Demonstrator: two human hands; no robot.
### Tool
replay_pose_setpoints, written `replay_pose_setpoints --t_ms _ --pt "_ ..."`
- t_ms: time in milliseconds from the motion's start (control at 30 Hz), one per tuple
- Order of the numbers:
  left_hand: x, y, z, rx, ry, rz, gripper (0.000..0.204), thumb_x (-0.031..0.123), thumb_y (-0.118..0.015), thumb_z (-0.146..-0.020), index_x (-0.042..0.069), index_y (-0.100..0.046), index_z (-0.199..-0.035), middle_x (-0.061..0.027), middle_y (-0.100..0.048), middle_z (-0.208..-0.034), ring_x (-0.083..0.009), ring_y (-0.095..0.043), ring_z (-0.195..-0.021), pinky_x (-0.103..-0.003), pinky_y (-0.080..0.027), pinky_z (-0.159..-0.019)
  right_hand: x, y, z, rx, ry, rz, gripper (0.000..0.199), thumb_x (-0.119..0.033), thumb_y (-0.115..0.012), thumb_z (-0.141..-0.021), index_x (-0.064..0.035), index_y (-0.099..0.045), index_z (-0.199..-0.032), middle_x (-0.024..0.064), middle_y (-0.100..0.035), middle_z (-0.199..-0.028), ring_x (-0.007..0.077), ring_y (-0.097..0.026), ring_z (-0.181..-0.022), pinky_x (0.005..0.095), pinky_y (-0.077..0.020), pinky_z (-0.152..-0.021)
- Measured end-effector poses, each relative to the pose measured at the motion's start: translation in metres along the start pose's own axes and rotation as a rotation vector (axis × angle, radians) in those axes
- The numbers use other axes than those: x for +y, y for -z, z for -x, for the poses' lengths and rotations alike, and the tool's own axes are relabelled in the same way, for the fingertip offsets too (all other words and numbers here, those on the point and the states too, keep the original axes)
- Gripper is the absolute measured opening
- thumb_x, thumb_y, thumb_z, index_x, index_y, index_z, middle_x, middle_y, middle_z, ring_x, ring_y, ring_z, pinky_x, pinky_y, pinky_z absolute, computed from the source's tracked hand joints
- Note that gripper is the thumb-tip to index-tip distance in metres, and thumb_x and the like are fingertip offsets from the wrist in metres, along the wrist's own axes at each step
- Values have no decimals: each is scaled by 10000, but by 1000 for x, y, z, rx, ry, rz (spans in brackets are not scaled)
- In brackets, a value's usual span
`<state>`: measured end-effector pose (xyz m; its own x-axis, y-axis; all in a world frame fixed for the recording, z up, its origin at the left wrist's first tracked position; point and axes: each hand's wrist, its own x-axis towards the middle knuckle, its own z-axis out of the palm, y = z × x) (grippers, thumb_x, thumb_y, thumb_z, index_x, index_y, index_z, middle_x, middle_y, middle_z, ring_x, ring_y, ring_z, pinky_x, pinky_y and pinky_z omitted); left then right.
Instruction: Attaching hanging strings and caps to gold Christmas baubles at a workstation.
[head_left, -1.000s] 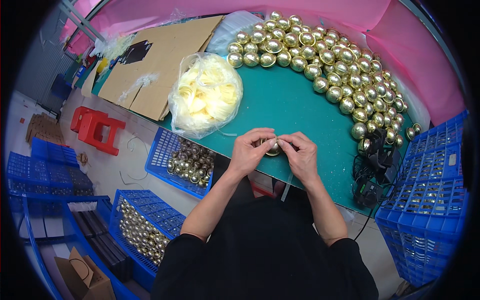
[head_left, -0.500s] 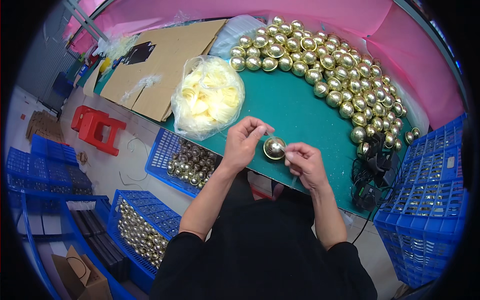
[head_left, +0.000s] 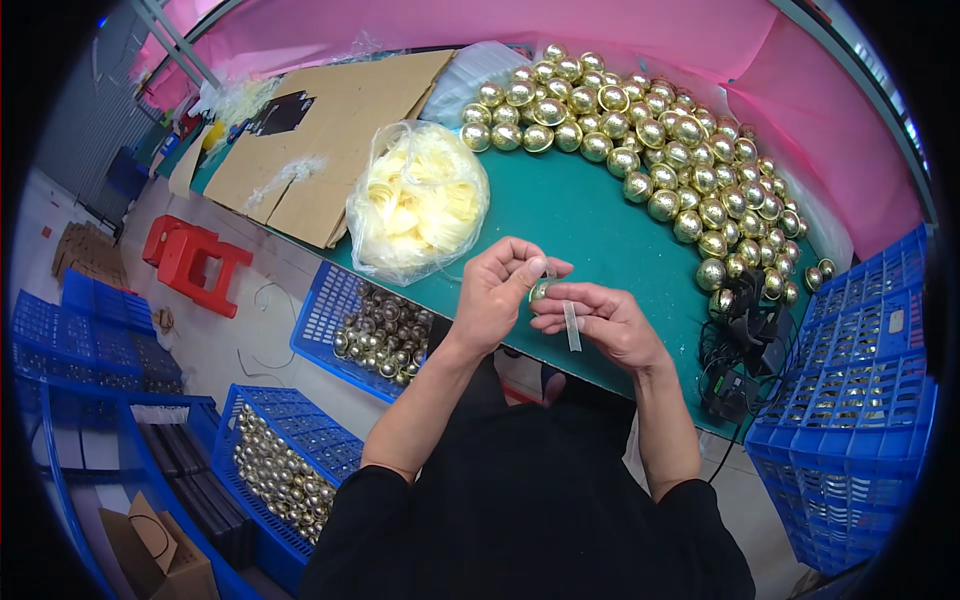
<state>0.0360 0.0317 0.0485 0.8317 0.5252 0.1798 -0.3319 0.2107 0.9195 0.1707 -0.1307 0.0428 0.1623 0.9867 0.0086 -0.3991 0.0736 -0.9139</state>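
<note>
L hand (head_left: 497, 295) + R hand (head_left: 610, 326) | gold ball (head_left: 539, 291) btwn (mostly hid)

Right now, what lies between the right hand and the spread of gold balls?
In the head view, just a stretch of green tabletop lies between the right hand and the gold balls.

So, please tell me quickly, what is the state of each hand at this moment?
Left hand: closed in a pinch beside a partly hidden gold ball; what it grips cannot be told.
Right hand: closed, holding a pale strip.
</note>
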Motion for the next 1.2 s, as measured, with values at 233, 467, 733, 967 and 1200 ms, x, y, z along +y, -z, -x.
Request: replay_pose_setpoints --t_ms 233,467,733,967,1200 --pt "2 -3 11 -7 23 25 134 138 -614 -1061 5 -613 -1080 -229 -744 -1103 -201 -728 -971 -310 -600 -810 5 -16 -9 155 39 252 285 -146 -587 -1070 77 -690 -1213 191 -751 -1116 216 -748 -989 318 -601 -826" --pt "3 -7 15 -9 53 36 142 134 -612 -1061 -5 -611 -1093 -239 -743 -1122 -203 -734 -954 -305 -605 -799 14 -13 -13 214 50 310 319 -238 -617 -1070 38 -750 -984 99 -770 -874 117 -706 -709 245 -531 -616" --pt "1 -11 20 7 90 -8 345 57 -619 -1029 -75 -578 -1345 -201 -743 -1195 -194 -720 -1036 -325 -591 -887 16 -11 -13 250 17 290 349 -264 -612 -1075 28 -742 -936 90 -756 -840 118 -694 -674 238 -512 -569" --pt "4 -19 22 40 156 -65 387 17 -645 -1005 -105 -564 -1363 -205 -745 -1194 -173 -720 -1010 -313 -601 -871 15 -12 -12 241 22 337 366 -283 -606 -1079 21 -744 -929 92 -748 -826 123 -686 -662 247 -513 -566" --pt "1 -17 21 66 114 -108 368 15 -645 -1007 -108 -577 -1347 -191 -763 -1143 -167 -725 -985 -306 -601 -869 14 -13 -10 248 -11 328 373 -308 -623 -1071 27 -754 -973 86 -746 -824 114 -683 -666 239 -508 -564"
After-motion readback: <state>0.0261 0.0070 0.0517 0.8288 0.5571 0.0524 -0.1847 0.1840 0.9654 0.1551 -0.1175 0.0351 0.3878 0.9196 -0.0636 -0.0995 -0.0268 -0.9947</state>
